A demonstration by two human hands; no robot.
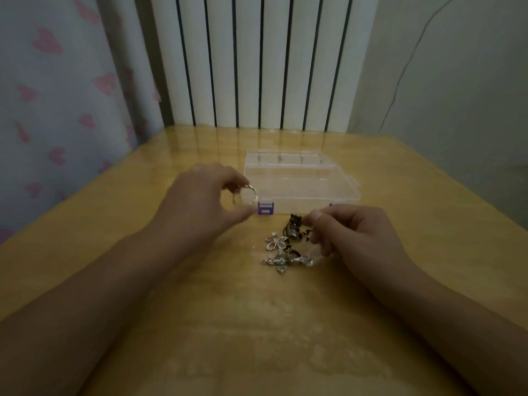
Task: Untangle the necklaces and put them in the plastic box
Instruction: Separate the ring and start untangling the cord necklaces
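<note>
A clear plastic box (300, 181) with a purple latch (265, 208) lies open in the middle of the wooden table. In front of it sits a tangle of necklaces (287, 250) with silver flower and cross pendants and dark cords. My left hand (205, 201) is lifted just left of the box and pinches a thin silver chain (248, 192) that loops between its fingers. My right hand (351, 232) rests at the right of the tangle and pinches its dark cord end (297, 224).
The yellow wooden table (257, 324) has a glossy cover. A white radiator (263, 61) stands behind the far edge. A curtain with pink hearts (57, 110) hangs at the left, and a plain wall is at the right.
</note>
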